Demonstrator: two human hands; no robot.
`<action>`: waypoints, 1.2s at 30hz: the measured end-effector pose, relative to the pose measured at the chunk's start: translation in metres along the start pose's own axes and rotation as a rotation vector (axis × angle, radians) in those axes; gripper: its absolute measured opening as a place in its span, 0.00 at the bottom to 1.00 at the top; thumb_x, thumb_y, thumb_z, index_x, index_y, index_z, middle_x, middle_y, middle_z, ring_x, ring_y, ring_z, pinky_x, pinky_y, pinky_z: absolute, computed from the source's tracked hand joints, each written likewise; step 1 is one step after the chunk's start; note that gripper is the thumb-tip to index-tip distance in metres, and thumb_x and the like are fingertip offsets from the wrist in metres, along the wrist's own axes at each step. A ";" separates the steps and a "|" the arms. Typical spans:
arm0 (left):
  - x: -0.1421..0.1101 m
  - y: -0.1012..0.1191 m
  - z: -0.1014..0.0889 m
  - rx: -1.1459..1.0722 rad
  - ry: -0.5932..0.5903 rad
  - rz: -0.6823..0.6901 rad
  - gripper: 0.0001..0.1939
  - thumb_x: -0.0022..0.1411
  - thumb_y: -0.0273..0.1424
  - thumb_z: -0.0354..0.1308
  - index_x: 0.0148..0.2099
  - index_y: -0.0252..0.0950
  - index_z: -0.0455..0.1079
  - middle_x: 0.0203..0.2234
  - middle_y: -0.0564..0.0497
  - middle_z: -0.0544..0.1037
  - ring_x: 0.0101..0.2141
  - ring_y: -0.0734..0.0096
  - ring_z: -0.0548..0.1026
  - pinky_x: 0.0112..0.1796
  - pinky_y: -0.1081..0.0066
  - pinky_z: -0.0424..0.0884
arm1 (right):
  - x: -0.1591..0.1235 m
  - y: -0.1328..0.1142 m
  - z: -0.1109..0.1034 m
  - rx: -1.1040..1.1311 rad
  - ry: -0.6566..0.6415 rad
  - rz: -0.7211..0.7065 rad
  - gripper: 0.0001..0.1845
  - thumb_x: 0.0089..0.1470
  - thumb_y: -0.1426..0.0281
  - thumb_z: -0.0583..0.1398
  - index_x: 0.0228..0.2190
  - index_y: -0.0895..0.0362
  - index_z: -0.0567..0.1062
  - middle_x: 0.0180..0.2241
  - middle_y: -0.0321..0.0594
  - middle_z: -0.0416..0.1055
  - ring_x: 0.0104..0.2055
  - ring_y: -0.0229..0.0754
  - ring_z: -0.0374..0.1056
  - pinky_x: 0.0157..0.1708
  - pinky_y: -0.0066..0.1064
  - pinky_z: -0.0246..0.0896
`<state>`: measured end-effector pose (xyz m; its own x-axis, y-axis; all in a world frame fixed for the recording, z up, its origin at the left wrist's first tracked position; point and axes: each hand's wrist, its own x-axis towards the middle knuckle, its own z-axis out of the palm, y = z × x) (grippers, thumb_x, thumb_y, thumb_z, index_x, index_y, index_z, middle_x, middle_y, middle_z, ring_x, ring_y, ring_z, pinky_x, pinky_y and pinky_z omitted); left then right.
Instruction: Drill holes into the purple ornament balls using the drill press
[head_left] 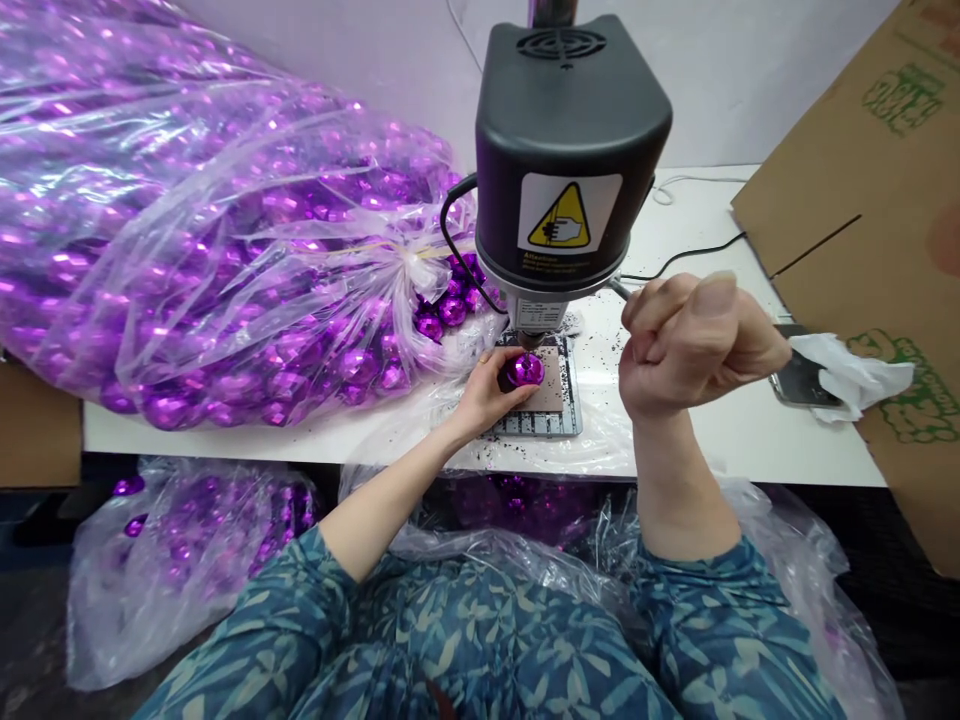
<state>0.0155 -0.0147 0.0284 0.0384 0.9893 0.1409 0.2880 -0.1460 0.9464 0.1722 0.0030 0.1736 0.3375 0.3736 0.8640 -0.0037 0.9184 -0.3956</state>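
Purple faceted ball (529,370) sits under the chuck of a bench drill (574,130), on a brown board (555,395) over a grey slotted base plate (572,410); board prob. there as a backing, to spare the plate. L hand (487,392) comes in from the side, fingers part-open in a C, thumb and index closed on the ball, presumably to stop it rolling or spinning. R hand (679,350) is raised beside the motor housing, fingers curled tight in a fist round the lever (619,289), prob. for control of the spindle; lever end hidden. Large clear bag (225,250) of like balls lies on the worktop (735,440) at L, neck gathered, loose balls (452,310) next to it, arguably within easy reach. Dark specks lie about the plate. Phone (799,380) w/ white tissue (862,375) is at far R, by a carton (840,170). Markings: yellow hand-hazard sticker (570,213) reads approx. "Attention", fine print illeg.; white label (540,315) below, illeg.; green print on carton, n/r; no brand confirmed.
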 end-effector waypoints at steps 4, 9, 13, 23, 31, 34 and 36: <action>0.000 0.002 0.000 -0.044 0.017 -0.015 0.24 0.52 0.31 0.77 0.50 0.40 0.75 0.47 0.44 0.78 0.54 0.49 0.72 0.60 0.52 0.65 | -0.006 0.011 -0.005 0.085 -0.050 -0.145 0.30 0.64 0.69 0.55 0.15 0.60 0.47 0.12 0.30 0.41 0.13 0.26 0.48 0.14 0.26 0.41; 0.000 0.006 0.000 -0.094 0.047 -0.021 0.23 0.49 0.29 0.78 0.46 0.40 0.76 0.43 0.46 0.78 0.52 0.49 0.72 0.60 0.53 0.65 | -0.009 0.022 -0.009 0.111 -0.090 -0.291 0.24 0.61 0.76 0.53 0.15 0.58 0.52 0.10 0.27 0.43 0.10 0.27 0.48 0.12 0.26 0.44; -0.001 0.004 0.000 -0.092 0.054 -0.013 0.24 0.49 0.30 0.78 0.47 0.40 0.76 0.44 0.46 0.78 0.52 0.50 0.72 0.59 0.54 0.65 | -0.013 0.026 -0.012 0.109 -0.098 -0.335 0.25 0.60 0.75 0.54 0.15 0.58 0.51 0.09 0.26 0.41 0.09 0.27 0.44 0.11 0.26 0.43; -0.007 0.011 0.004 -0.054 0.106 0.008 0.23 0.50 0.31 0.76 0.48 0.40 0.73 0.44 0.46 0.77 0.50 0.52 0.73 0.55 0.56 0.66 | 0.024 0.004 0.011 0.003 -0.015 0.003 0.30 0.61 0.66 0.61 0.13 0.56 0.53 0.10 0.28 0.50 0.11 0.27 0.47 0.13 0.30 0.38; -0.083 0.042 -0.024 0.219 -0.363 0.136 0.28 0.47 0.50 0.79 0.43 0.41 0.75 0.38 0.46 0.80 0.41 0.52 0.74 0.45 0.58 0.69 | 0.054 0.002 0.020 0.045 -0.050 0.213 0.31 0.53 0.54 0.66 0.14 0.58 0.58 0.11 0.27 0.52 0.13 0.24 0.49 0.16 0.26 0.41; -0.069 0.041 -0.045 0.196 -0.296 0.138 0.20 0.60 0.49 0.71 0.44 0.40 0.76 0.40 0.45 0.80 0.43 0.52 0.75 0.48 0.57 0.70 | 0.051 0.006 0.019 0.051 -0.028 0.188 0.31 0.53 0.55 0.65 0.14 0.58 0.58 0.11 0.28 0.52 0.13 0.24 0.48 0.16 0.26 0.41; -0.034 0.035 -0.060 0.199 -0.047 0.132 0.08 0.70 0.39 0.61 0.45 0.40 0.75 0.42 0.44 0.79 0.45 0.53 0.75 0.52 0.56 0.69 | 0.050 0.009 0.020 0.074 -0.005 0.171 0.31 0.54 0.56 0.65 0.14 0.58 0.57 0.10 0.28 0.52 0.12 0.24 0.47 0.16 0.27 0.39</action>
<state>-0.0333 -0.0540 0.0741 0.1315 0.9614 0.2418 0.4601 -0.2753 0.8441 0.1704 0.0323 0.2197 0.3217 0.5252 0.7878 -0.1300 0.8487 -0.5127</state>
